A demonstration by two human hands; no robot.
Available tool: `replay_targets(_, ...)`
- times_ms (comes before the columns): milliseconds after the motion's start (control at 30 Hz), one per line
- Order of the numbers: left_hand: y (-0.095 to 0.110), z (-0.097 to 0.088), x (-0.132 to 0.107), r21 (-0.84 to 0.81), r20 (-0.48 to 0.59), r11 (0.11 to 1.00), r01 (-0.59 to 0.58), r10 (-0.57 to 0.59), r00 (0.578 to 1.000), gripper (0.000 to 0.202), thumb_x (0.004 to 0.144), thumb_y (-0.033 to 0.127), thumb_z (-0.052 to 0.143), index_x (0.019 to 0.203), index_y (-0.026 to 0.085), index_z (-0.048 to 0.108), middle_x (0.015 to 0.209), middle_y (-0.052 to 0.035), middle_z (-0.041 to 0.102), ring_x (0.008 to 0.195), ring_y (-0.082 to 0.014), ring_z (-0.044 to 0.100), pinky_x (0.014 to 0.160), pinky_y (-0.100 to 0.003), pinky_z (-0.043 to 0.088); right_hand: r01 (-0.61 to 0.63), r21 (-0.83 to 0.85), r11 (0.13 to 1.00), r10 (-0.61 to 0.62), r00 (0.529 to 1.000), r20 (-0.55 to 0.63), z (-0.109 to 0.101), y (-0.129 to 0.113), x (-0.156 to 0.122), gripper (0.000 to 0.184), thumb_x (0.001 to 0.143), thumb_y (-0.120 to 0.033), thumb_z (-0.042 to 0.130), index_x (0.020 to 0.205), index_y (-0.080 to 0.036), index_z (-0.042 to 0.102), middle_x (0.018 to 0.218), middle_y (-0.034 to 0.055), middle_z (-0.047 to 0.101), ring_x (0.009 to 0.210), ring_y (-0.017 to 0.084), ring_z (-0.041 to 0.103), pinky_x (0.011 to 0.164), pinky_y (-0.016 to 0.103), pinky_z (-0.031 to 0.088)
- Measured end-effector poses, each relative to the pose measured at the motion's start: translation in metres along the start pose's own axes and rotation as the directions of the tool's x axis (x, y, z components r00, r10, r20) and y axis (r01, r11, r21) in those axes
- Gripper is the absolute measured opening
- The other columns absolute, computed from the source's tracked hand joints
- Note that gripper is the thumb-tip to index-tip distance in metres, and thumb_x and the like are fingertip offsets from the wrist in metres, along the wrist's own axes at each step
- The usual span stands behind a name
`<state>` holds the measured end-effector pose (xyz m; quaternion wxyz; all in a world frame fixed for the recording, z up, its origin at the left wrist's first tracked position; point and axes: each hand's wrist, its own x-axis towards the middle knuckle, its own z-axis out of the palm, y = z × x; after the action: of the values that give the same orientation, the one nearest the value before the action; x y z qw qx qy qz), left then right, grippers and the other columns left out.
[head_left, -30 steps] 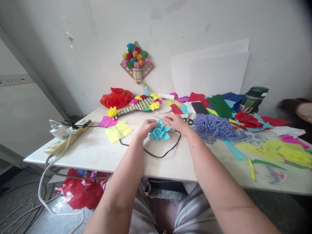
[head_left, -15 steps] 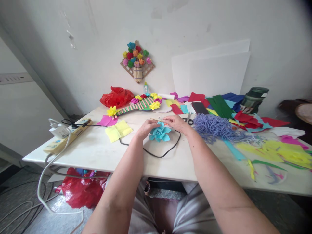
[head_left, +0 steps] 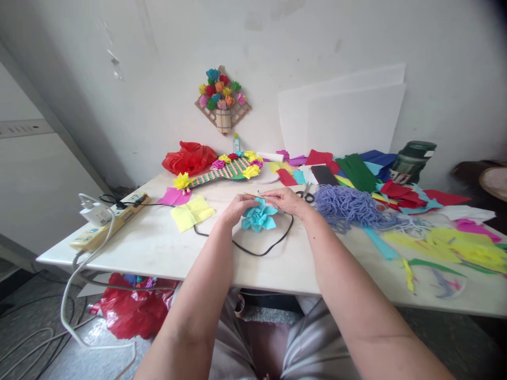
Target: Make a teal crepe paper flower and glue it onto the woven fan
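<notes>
A light blue crepe-paper flower (head_left: 259, 215) with pointed petals is between my hands, just above the table. My left hand (head_left: 238, 207) has its fingers closed on the flower's left edge. On the other side, my right hand (head_left: 285, 199) pinches a thin pale stick (head_left: 251, 195) lying across the flower's far side. The fingertips partly hide where stick and paper meet. A black cord (head_left: 259, 254) curves on the table below the flower. Black-handled scissors (head_left: 306, 196) lie beside my right hand.
Yellow paper squares (head_left: 193, 212) and a power strip (head_left: 111, 221) are at left. A flower-trimmed lattice piece (head_left: 222, 171) lies behind my hands. Purple yarn (head_left: 348, 206), paper scraps (head_left: 447, 245), a phone (head_left: 325, 176) and a dark green flask (head_left: 413, 162) occupy the right.
The thin stick has shifted slightly at the flower's far side, with the right fingers moving a little. The left hand and flower stay almost in place.
</notes>
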<state>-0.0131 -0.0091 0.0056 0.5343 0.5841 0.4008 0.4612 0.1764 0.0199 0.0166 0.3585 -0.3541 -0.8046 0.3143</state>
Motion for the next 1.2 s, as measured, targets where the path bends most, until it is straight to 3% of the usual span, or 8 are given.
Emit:
replay_targets(333,-0.004,-0.002,0.002,-0.017,-0.034,1.000,0.020,-0.020,0.999,0.019,0.055,0.027,0.070,0.064,0.010,0.072,0.049,-0.0009,0.058,0.042,-0.0094,0.045,0.045,-0.024,0.032,0.018,-0.002,1.000,-0.018,0.999,0.045,0.000,-0.005,-0.002,0.030,0.083,-0.028,0.060,0.107,-0.017,0.073,0.107,0.0089,0.073,0.101,0.021,0.067,0.091,0.035,0.052)
replay_targets(500,-0.004,-0.002,0.001,-0.021,-0.031,1.000,0.016,-0.016,0.999,0.019,0.056,0.025,0.068,0.066,0.010,0.073,0.049,-0.0006,0.058,0.043,-0.0092,0.045,0.046,-0.024,0.032,0.009,0.015,1.000,-0.010,0.998,0.055,-0.001,-0.009,-0.003,0.031,0.081,-0.025,0.059,0.107,-0.015,0.073,0.102,0.0083,0.074,0.095,0.020,0.068,0.086,0.033,0.054)
replay_targets(833,-0.003,-0.003,0.001,-0.104,0.004,0.995,-0.004,0.004,1.000,0.018,0.055,0.025,0.067,0.066,0.010,0.070,0.055,-0.0023,0.062,0.048,-0.0122,0.052,0.049,-0.025,0.038,0.064,0.016,0.998,-0.065,0.997,0.031,0.003,0.009,0.001,0.028,0.082,-0.025,0.060,0.106,-0.022,0.074,0.107,0.0055,0.073,0.100,0.021,0.068,0.090,0.035,0.054)
replay_targets(967,-0.005,-0.003,0.003,-0.149,-0.030,0.988,-0.029,0.024,0.999,0.018,0.054,0.027,0.066,0.063,0.011,0.068,0.055,-0.0025,0.062,0.049,-0.0116,0.051,0.050,-0.024,0.038,0.066,0.034,0.997,-0.067,0.998,0.007,0.005,0.011,0.002,0.026,0.081,-0.026,0.062,0.104,-0.022,0.074,0.106,0.0052,0.073,0.099,0.021,0.069,0.090,0.035,0.055)
replay_targets(1133,-0.003,0.000,0.006,-0.291,-0.103,0.955,0.053,-0.087,0.991,0.022,0.054,0.035,0.062,0.057,0.013,0.064,0.053,-0.0024,0.059,0.052,-0.0132,0.051,0.052,-0.025,0.040,0.061,0.038,0.997,-0.060,0.998,-0.021,0.005,0.006,0.001,0.026,0.080,-0.031,0.066,0.102,-0.022,0.075,0.103,0.0058,0.074,0.099,0.022,0.069,0.092,0.036,0.054)
replay_targets(1200,-0.003,0.001,0.007,-0.265,-0.116,0.963,0.059,-0.092,0.989,0.026,0.058,0.040,0.062,0.058,0.014,0.063,0.054,-0.0023,0.058,0.052,-0.0134,0.050,0.051,-0.025,0.039,0.066,0.027,0.997,-0.065,0.998,-0.018,0.004,0.005,0.000,0.026,0.080,-0.032,0.066,0.103,-0.022,0.075,0.106,0.0061,0.073,0.101,0.022,0.068,0.094,0.037,0.053)
